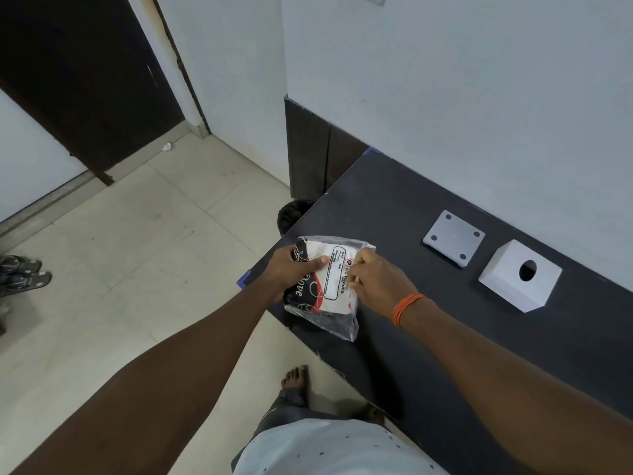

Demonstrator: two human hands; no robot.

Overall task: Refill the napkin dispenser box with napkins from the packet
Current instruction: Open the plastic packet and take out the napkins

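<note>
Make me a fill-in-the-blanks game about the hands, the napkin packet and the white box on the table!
1. Both hands hold the napkin packet over the near edge of the dark ____.
2. The white dispenser box has a round ____ in its top.
3. The flat plate beside the box has ____ small holes, one near each corner.
4. The right hand has an ____ band on its wrist; the left hand has none.

Missing words: table; hole; four; orange

Glossy plastic packet (329,286) — matt table (445,337)
</note>
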